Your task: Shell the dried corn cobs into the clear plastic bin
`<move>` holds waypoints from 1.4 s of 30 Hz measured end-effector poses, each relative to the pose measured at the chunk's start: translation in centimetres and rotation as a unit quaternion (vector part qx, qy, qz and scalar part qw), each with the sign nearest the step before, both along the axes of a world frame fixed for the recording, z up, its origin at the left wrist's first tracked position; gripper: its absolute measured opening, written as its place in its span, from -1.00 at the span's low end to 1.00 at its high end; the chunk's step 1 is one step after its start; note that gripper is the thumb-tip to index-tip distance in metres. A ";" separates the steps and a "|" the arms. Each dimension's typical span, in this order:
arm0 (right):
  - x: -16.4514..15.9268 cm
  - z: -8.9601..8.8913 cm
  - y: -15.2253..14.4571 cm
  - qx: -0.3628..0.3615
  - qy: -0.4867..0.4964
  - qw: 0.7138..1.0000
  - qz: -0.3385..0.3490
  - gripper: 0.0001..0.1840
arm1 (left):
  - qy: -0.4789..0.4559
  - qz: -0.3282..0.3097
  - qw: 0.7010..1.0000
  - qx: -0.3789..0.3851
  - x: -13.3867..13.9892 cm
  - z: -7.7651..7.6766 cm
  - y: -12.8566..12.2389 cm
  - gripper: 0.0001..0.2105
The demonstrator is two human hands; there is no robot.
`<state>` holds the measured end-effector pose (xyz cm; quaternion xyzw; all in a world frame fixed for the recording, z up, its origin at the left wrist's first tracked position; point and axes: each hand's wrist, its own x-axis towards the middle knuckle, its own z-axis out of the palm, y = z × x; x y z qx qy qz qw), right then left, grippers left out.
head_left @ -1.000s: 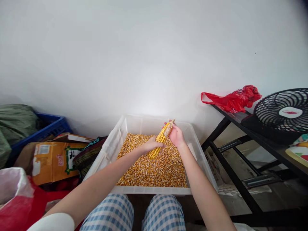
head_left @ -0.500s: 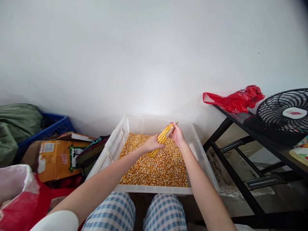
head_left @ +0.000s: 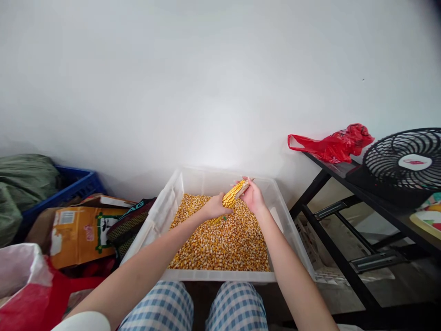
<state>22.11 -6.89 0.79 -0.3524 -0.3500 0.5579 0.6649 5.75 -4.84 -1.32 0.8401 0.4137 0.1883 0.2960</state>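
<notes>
Both my hands hold one yellow ear of corn [head_left: 231,196], tilted up to the right above a heap of loose kernels. My left hand [head_left: 217,206] is wrapped round its lower left end. At the upper right end, my right hand [head_left: 253,195] grips it with bent fingers, and a pale strip of the cob shows there. The corn kernels [head_left: 220,248] fill much of a translucent plastic bin [head_left: 220,276]. Partly hidden under my left hand, another yellow ear [head_left: 216,220] lies on the kernels, with a small green speck beside it.
On the right, a black table [head_left: 372,195] carries a red plastic bag [head_left: 334,146] and a black fan [head_left: 409,161]. At left are a blue crate [head_left: 79,186], an orange cardboard box [head_left: 82,232] and a red-and-white bag [head_left: 37,289]. A white wall [head_left: 220,82] stands behind the bin.
The ear and both hands have shifted slightly, the ear a little to the left in view. A green speck now shows below my left hand. The camera view has moved slightly.
</notes>
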 end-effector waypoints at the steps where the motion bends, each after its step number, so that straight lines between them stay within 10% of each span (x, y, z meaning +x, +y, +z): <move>1: -0.1 -0.1 0.1 -0.014 -0.002 1.000 -0.024 -0.69 | 0.030 0.020 0.999 0.037 0.0 0.0 -0.1 -0.54; 5: -0.4 -0.9 0.5 -0.032 -0.034 0.994 -0.098 -0.69 | 0.096 0.029 0.991 0.091 -0.1 -0.1 -0.4 -0.57; 17: 0.1 0.8 -0.6 0.007 -0.023 0.999 0.031 -0.69 | 0.057 -0.003 0.997 0.059 -0.6 0.8 0.4 -0.57; 23: -0.7 -0.2 0.1 -0.018 -0.005 0.998 -0.065 -0.69 | 0.137 0.030 0.978 0.154 -0.5 0.8 0.0 -0.56; 42: -0.4 -0.7 0.1 0.016 -0.024 0.999 -0.027 -0.57 | 0.125 0.053 0.986 0.101 -0.5 1.8 -0.6 -0.59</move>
